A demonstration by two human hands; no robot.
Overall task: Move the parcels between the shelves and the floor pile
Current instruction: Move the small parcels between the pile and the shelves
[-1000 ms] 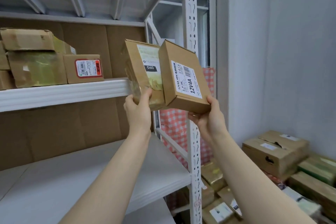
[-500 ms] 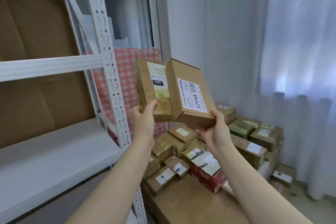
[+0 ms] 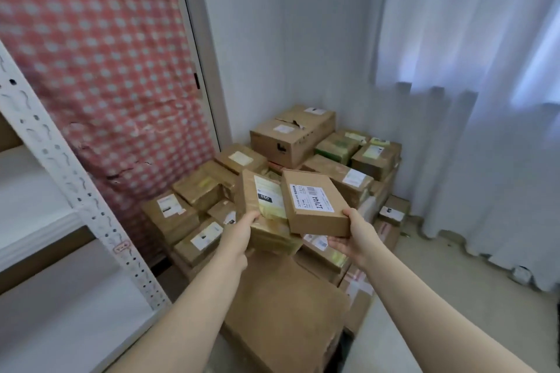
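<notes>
1. Shelving (image 3: 65, 174): seen at the left edge, beside a checked cloth (image 3: 106, 70).
2. Floor pile (image 3: 291, 142): cardboard parcels stacked in the corner.
3. Taped parcel (image 3: 257, 200), marked "060": held above the pile, gripped at its near edge by the left hand (image 3: 239, 236).
4. Labelled parcel (image 3: 315, 206), marked "12V4A": overlapping the taped parcel, grasped from beneath by the right hand (image 3: 354, 239).

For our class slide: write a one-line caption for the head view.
Left hand holds the 060 parcel, right hand the 12V4A parcel, above the floor pile.

Lit softly by bluish daylight through sheer white curtain (image 3: 469, 70) at right; smeared by motion across red-checked cloth (image 3: 100, 70); bowed at edges.
</notes>
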